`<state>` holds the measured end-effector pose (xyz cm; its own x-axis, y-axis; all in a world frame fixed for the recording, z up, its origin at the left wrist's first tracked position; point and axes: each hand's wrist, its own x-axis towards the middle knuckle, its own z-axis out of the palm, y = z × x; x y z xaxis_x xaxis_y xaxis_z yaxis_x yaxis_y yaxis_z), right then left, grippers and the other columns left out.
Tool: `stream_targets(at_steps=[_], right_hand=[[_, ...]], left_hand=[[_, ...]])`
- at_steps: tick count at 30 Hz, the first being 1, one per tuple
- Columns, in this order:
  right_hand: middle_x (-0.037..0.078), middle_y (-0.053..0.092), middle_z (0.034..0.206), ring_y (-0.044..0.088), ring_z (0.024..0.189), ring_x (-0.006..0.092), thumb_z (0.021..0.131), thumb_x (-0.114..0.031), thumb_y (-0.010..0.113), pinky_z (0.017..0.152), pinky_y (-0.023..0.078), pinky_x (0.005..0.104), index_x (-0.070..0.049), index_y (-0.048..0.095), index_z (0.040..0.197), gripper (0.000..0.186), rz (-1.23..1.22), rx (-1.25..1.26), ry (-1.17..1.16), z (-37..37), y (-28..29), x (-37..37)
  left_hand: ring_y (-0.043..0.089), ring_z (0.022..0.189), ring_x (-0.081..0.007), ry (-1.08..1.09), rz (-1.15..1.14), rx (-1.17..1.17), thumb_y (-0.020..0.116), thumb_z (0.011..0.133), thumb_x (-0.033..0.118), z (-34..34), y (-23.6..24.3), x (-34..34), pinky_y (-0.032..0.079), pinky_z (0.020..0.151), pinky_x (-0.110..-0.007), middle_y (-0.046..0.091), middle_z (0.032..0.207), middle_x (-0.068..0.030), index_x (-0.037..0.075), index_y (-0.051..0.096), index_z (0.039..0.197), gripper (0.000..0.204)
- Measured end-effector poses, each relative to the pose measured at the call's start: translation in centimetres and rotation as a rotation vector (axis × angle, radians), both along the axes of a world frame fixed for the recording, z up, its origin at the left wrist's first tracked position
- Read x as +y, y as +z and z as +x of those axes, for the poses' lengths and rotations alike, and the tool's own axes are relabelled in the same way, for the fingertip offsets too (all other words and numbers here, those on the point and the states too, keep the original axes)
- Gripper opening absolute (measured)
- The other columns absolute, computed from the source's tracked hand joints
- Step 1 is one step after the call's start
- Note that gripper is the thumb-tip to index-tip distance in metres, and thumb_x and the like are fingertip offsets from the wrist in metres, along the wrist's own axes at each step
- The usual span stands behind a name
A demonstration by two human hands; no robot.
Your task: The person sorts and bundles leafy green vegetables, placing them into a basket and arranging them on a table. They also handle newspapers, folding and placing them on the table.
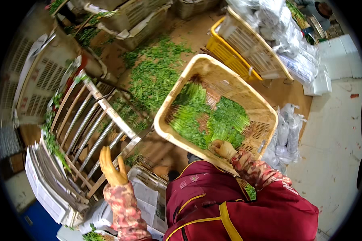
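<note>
My left hand (113, 166), in a yellow glove, is raised with fingers stretched out and holding nothing, beside a slatted metal rack (108, 112) with leaf scraps along its side. A large cream plastic crate (265, 120) stands tilted in front of me, with bundles of leafy green stalks (229, 114) lying inside. My right hand (223, 148), gloved, is inside the crate's near side, fingers curled down among the lower bundle's stalks; what they grip is hidden.
Loose greens (153, 72) litter the brown floor. Stacked crates (36, 80) stand left, more behind. A yellow crate (225, 52) and bagged goods (277, 24) are at upper right, plastic-wrapped bags (287, 136) beside my crate, a white surface (338, 152) at right. Paper sheets (44, 180) are piled lower left.
</note>
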<state>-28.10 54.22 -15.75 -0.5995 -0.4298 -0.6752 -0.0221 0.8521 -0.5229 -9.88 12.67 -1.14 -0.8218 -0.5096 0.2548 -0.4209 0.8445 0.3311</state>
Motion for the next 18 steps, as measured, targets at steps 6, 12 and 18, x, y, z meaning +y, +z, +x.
stream_targets(at_steps=[6, 12, 18], right_hand=[[0.013, 0.069, 0.102, 0.065, 0.091, 0.0322, 0.085, -0.032, 0.063, 0.08, 0.052, 0.0412, -0.008, 0.065, 0.114, 0.038, 0.334, -0.08, -0.019, -0.8, -9.7, 14.8], [0.019, 0.06, 0.124, 0.06, 0.111, 0.0317, 0.089, -0.032, 0.061, 0.093, 0.05, 0.0412, -0.006, 0.051, 0.132, 0.051, 0.197, -0.055, 0.007, -4.6, -8.2, 7.9], [0.022, 0.04, 0.144, 0.041, 0.131, 0.0378, 0.084, -0.037, 0.066, 0.109, 0.035, 0.0442, -0.007, 0.033, 0.145, 0.075, -0.005, 0.049, 0.329, -8.4, -13.2, -6.9]], left_hand=[[0.041, 0.129, -0.0409, 0.071, 0.072, -0.051, 0.059, 0.093, 0.015, -8.6, -8.3, 1.7, 0.031, 0.109, -0.047, 0.041, 0.141, -0.0242, -0.002, 0.036, 0.141, 0.056], [0.036, 0.132, -0.0438, 0.107, -0.084, -0.116, 0.055, 0.093, 0.022, -9.1, -11.4, 2.0, 0.028, 0.112, -0.048, 0.035, 0.145, -0.0273, -0.002, 0.035, 0.142, 0.059], [0.036, 0.133, -0.043, 0.137, -0.118, -0.152, 0.052, 0.093, 0.021, -9.5, -11.1, 2.6, 0.028, 0.111, -0.048, 0.035, 0.144, -0.0282, -0.004, 0.035, 0.142, 0.057]])
